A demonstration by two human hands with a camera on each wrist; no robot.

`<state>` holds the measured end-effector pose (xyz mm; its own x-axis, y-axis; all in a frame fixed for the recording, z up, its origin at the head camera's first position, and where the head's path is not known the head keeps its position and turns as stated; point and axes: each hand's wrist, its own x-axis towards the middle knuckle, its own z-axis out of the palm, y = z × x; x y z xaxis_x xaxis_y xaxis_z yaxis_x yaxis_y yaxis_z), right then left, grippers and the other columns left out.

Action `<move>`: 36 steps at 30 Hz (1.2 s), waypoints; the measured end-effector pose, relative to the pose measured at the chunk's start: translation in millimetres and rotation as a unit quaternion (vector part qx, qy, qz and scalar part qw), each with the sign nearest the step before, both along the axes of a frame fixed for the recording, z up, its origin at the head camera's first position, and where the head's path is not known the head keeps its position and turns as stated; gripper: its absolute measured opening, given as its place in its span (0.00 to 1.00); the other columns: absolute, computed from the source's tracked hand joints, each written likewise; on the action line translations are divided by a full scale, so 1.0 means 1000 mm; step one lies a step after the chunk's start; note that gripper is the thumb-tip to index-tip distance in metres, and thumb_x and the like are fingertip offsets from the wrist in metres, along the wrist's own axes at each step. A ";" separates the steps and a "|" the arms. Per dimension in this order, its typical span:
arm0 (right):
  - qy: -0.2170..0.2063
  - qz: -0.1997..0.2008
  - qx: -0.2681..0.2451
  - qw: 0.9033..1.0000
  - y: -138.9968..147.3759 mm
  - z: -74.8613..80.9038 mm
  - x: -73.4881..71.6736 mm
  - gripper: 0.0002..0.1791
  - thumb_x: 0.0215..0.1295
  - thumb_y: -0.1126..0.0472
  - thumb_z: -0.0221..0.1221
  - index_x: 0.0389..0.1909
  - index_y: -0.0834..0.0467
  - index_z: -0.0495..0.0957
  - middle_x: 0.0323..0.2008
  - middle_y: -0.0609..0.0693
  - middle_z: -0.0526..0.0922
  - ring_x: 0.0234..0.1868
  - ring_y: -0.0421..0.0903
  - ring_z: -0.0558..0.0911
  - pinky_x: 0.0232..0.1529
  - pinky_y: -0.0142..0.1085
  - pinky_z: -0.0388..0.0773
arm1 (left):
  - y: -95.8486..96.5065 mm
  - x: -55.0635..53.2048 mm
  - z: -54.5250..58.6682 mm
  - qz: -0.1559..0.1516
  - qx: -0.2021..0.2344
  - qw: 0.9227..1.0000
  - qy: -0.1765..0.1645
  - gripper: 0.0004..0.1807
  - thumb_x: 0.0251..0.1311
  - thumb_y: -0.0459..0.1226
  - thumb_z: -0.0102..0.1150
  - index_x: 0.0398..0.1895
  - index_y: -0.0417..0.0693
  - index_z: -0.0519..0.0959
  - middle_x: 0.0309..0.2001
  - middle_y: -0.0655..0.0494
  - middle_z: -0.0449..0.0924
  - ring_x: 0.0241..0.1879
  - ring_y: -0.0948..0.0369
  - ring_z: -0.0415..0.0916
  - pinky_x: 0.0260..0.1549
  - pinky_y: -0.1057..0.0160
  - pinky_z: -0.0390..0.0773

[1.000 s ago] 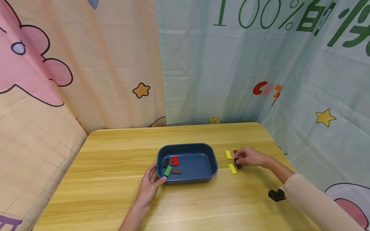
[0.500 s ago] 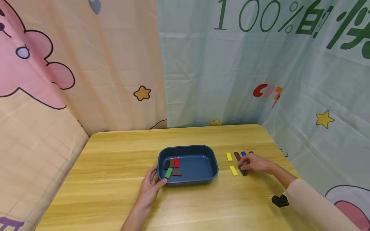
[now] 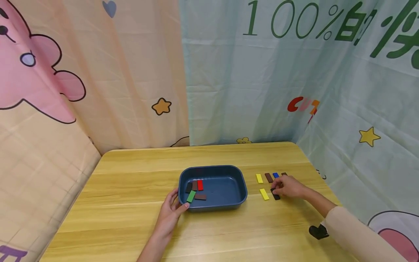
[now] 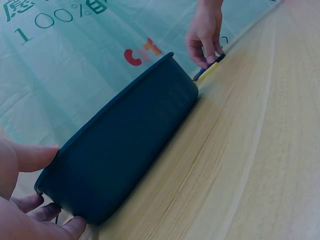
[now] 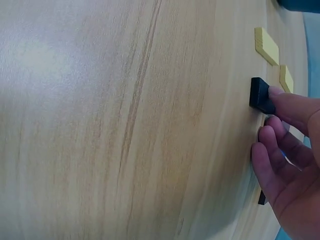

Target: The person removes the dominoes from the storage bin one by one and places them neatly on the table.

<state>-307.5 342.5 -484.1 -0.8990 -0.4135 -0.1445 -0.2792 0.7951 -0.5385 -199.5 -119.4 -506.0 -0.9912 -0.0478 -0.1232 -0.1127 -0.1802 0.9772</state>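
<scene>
At the left end of the dark blue tray point(image 3: 226, 187), my left hand point(image 3: 167, 214) grips the wall, thumb on the rim and fingers curled under it in the left wrist view. Inside the tray lie a red tile point(image 3: 200, 185), a green tile point(image 3: 191, 196), a black tile and two brown tiles. Right of the tray, my right hand point(image 3: 289, 186) holds a black tile point(image 5: 260, 95), thumb against its face, low over the table. Near it lie two yellow tiles point(image 3: 264, 194), a brown tile point(image 3: 268, 177) and a blue tile point(image 3: 275, 175); another brown tile is partly hidden behind the hand.
The wooden table point(image 3: 114, 203) reaches back to printed curtains point(image 3: 222, 91), which also hang along both sides. A black object point(image 3: 318, 231) shows beside the right sleeve cuff. In the right wrist view, a dark piece point(image 5: 262, 198) sticks out below the fingers.
My right hand has moved a little right with the black tile, away from the yellow ones, uncovering the brown and blue tiles behind. The left hand keeps its hold on the tray.
</scene>
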 end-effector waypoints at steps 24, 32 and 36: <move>0.026 0.075 -0.017 0.997 -0.023 0.026 -0.020 0.04 0.66 0.65 0.67 0.39 0.61 0.84 0.32 0.43 0.80 0.34 0.42 0.76 0.36 0.36 0.78 | -0.001 -0.001 -0.001 -0.001 -0.003 1.000 -0.009 0.41 0.67 0.24 0.62 0.79 0.38 0.55 0.78 0.36 0.54 0.75 0.40 0.56 0.66 0.51 0.69; 0.021 0.099 -0.016 0.995 -0.040 0.035 -0.029 0.05 0.66 0.68 0.67 0.41 0.64 0.84 0.32 0.43 0.80 0.33 0.42 0.77 0.38 0.37 0.80 | -0.001 -0.001 -0.001 -0.002 0.000 1.000 -0.010 0.40 0.68 0.24 0.61 0.79 0.38 0.55 0.78 0.36 0.54 0.75 0.40 0.56 0.66 0.51 0.70; 0.012 0.106 -0.023 0.994 -0.053 0.042 -0.030 0.06 0.67 0.68 0.66 0.43 0.65 0.83 0.31 0.44 0.80 0.34 0.43 0.78 0.38 0.36 0.80 | -0.001 -0.001 0.000 -0.003 0.001 1.000 -0.011 0.40 0.68 0.24 0.61 0.80 0.38 0.55 0.78 0.36 0.54 0.76 0.40 0.56 0.66 0.51 0.69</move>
